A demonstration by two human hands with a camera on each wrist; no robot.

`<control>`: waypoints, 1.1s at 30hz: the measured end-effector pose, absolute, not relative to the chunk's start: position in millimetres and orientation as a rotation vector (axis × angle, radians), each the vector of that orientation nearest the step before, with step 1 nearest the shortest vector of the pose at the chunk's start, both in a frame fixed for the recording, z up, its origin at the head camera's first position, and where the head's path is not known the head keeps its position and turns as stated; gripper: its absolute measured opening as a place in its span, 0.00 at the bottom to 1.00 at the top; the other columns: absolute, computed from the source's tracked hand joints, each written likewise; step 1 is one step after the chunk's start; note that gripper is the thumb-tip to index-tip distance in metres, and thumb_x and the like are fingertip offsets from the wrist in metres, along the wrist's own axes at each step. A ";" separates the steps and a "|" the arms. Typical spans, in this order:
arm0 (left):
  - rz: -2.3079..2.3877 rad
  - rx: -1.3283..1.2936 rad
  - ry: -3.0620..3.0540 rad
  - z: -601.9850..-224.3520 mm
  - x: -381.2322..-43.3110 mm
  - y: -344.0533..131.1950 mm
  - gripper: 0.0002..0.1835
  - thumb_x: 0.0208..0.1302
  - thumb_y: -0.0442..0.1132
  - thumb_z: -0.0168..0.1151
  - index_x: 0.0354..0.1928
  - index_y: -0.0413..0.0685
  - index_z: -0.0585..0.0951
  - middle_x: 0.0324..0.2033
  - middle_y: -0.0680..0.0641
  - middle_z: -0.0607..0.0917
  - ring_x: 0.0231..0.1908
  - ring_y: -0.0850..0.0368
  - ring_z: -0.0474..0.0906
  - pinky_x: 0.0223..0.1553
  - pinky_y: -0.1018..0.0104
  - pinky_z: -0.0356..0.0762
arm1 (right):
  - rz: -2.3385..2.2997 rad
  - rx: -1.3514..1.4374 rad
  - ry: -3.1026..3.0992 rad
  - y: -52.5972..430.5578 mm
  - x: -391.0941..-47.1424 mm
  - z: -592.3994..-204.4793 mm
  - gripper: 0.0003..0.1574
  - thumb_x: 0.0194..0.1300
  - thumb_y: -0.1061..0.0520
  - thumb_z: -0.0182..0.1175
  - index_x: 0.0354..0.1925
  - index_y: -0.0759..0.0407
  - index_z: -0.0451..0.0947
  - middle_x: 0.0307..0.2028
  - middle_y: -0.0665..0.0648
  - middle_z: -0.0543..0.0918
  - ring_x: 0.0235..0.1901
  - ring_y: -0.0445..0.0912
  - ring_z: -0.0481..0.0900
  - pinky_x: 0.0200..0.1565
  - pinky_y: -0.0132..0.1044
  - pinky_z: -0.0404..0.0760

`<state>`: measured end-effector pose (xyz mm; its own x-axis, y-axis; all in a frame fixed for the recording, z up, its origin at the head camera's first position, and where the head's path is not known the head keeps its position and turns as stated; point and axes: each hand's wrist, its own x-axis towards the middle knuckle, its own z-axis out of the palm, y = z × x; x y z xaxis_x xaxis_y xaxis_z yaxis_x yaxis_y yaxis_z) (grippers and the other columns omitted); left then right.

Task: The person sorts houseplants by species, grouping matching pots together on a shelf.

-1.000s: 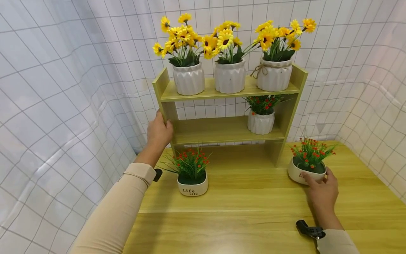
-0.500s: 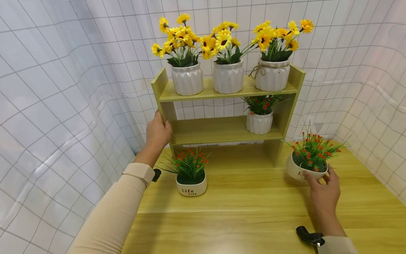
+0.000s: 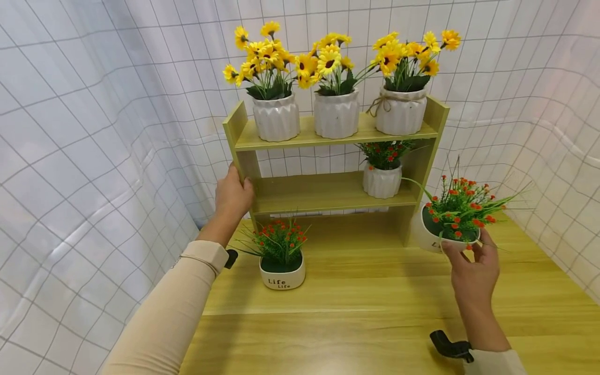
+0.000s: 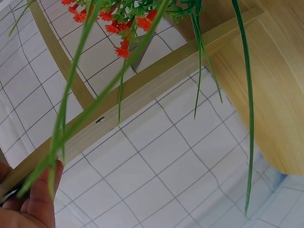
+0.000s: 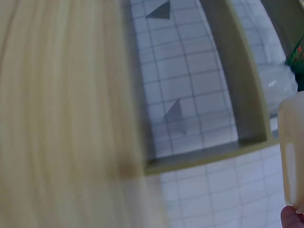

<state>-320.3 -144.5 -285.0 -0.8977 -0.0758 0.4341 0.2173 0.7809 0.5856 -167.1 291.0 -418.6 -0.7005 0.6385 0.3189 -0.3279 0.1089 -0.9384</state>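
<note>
My left hand (image 3: 233,195) grips the left side panel of the wooden shelf (image 3: 323,190); in the left wrist view, the fingers (image 4: 43,199) lie on the panel's edge. With my right hand (image 3: 475,276) I hold a potted plant (image 3: 454,221) by its white pot, thumb on the lettered front. The pot is off the table and tilted, beside the shelf's right panel. In the right wrist view only part of the pot (image 5: 290,156) and a fingertip (image 5: 290,217) appear. A second red-flowered potted plant (image 3: 283,276), marked "Life", stands on the table before the shelf's left end.
Three white pots of yellow flowers (image 3: 336,114) line the top board. A round white pot with red flowers (image 3: 382,181) stands at the middle board's right end. Behind the wooden table (image 3: 347,323) hangs a white gridded curtain (image 3: 506,94).
My right hand has lifted the potted plant off the table, moving it up and slightly left and tilting it. The left hand keeps its hold on the shelf panel.
</note>
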 end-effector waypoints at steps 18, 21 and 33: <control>-0.915 -0.103 -2.531 -285.8 -321.8 -146.8 0.19 0.72 0.40 0.49 0.61 0.39 0.70 0.46 0.29 0.82 0.45 0.31 0.80 0.41 0.40 0.78 | 1.778 -0.055 -1.744 208.1 -203.8 -377.8 0.45 0.60 0.59 0.71 0.72 0.48 0.66 0.69 0.50 0.62 0.64 0.47 0.66 0.53 0.29 0.76; -0.916 -0.108 -2.531 -285.9 -322.0 -146.9 0.19 0.72 0.40 0.49 0.61 0.39 0.70 0.46 0.29 0.82 0.45 0.31 0.80 0.41 0.40 0.78 | 1.817 0.036 -1.702 195.3 -212.4 -375.3 0.42 0.59 0.61 0.71 0.70 0.48 0.69 0.66 0.52 0.68 0.62 0.48 0.71 0.50 0.29 0.78; -0.913 -0.108 -2.560 -286.2 -322.7 -146.3 0.20 0.74 0.40 0.49 0.63 0.39 0.69 0.46 0.29 0.82 0.43 0.32 0.82 0.38 0.42 0.80 | 1.706 0.028 -1.856 158.9 -239.2 -375.0 0.46 0.58 0.53 0.74 0.71 0.54 0.66 0.66 0.55 0.68 0.63 0.49 0.70 0.47 0.28 0.79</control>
